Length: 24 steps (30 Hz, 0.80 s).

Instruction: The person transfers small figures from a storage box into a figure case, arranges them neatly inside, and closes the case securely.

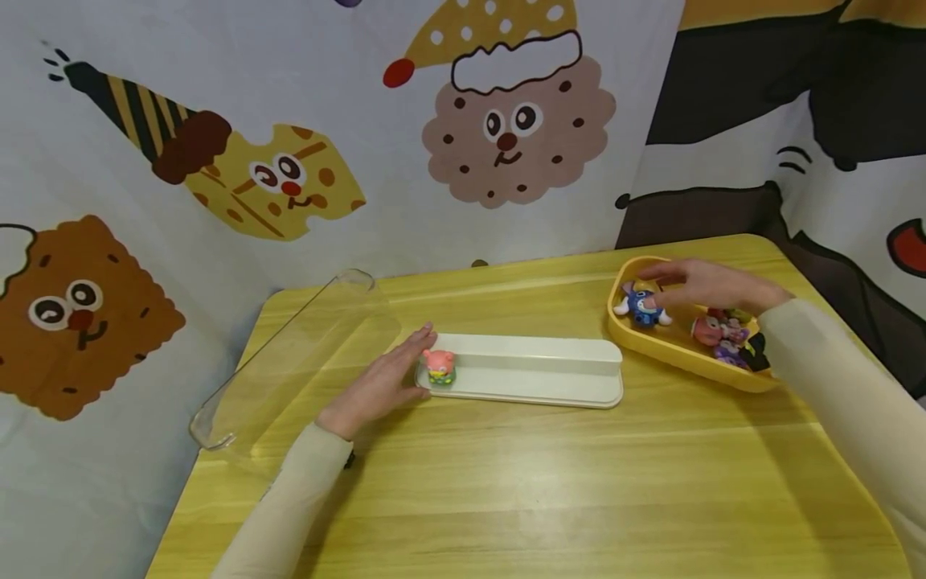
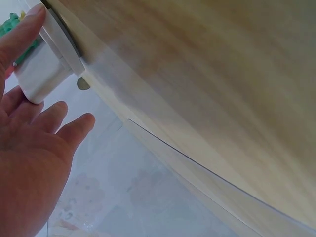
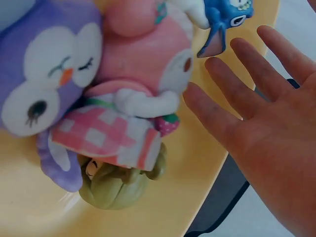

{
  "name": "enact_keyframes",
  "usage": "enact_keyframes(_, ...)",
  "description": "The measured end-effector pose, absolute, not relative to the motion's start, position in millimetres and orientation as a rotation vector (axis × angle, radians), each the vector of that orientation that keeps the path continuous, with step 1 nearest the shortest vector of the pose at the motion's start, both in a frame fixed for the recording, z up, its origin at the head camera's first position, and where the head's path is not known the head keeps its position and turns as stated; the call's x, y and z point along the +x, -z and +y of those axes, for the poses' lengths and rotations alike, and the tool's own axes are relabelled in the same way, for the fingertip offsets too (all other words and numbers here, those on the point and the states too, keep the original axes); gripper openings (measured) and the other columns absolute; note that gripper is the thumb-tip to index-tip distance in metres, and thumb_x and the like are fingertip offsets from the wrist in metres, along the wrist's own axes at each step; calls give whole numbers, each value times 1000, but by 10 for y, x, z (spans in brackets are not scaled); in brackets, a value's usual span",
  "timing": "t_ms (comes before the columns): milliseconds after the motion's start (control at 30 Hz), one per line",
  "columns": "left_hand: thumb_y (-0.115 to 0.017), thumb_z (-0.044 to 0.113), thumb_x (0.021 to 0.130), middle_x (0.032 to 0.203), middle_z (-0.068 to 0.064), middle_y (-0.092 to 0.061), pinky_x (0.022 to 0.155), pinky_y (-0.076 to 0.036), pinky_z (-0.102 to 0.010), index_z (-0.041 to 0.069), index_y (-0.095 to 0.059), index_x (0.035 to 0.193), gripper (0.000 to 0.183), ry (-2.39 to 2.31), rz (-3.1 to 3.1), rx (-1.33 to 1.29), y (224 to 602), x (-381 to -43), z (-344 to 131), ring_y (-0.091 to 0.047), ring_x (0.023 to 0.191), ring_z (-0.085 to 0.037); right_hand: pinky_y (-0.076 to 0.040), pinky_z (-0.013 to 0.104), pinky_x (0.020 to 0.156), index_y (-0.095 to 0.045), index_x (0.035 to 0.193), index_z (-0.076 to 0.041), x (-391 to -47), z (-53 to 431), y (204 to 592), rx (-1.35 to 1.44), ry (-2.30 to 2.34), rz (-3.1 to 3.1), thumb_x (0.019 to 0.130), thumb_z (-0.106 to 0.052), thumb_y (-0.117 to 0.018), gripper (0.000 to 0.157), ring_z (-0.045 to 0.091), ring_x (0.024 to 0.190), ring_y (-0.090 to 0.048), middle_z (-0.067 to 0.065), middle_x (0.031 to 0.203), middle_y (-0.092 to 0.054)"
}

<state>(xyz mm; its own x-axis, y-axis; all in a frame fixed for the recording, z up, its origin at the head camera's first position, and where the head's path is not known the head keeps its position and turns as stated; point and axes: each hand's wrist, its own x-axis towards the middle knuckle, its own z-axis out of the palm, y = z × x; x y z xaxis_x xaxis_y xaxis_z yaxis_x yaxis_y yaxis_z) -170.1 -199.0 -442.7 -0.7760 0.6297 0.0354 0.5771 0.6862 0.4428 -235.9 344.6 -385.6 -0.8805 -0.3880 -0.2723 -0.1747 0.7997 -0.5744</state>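
At the left end of a long white stepped tray (image 1: 535,384), my left hand (image 1: 379,386) has its thumb at the front edge and fingers at the back, gripping across that end. A small pink and green toy figure (image 1: 440,367) sits in the tray beside those fingertips. My right hand (image 1: 705,287) reaches into a yellow bin (image 1: 676,359), fingers extended and spread in the right wrist view. Its thumb overlaps a blue toy figure (image 1: 642,309) with white parts. Closer to the wrist lie a pink figure (image 3: 143,54), a purple owl-like one (image 3: 59,49) and an olive-green one (image 3: 116,190).
A clear plastic cover (image 1: 297,366) lies at the table's left edge, behind my left forearm. The wooden table (image 1: 535,490) backs onto a cloth (image 1: 347,80) printed with cartoon biscuits. The yellow bin stands at the right rear, its raised rim around the figures.
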Motion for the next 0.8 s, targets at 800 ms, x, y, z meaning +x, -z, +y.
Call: enact_keyframes(800,-83,18,90,172,-3,-16,121,-35,-49,9,-28,164,93,-657,2772,966,4407,-1691,-1976,-30,153,-28,-38,70,108,-49,149,4,-2463,3448,4069,-415,726,2595,98,-45,-71,74,43,125,-52,28,145,-52)
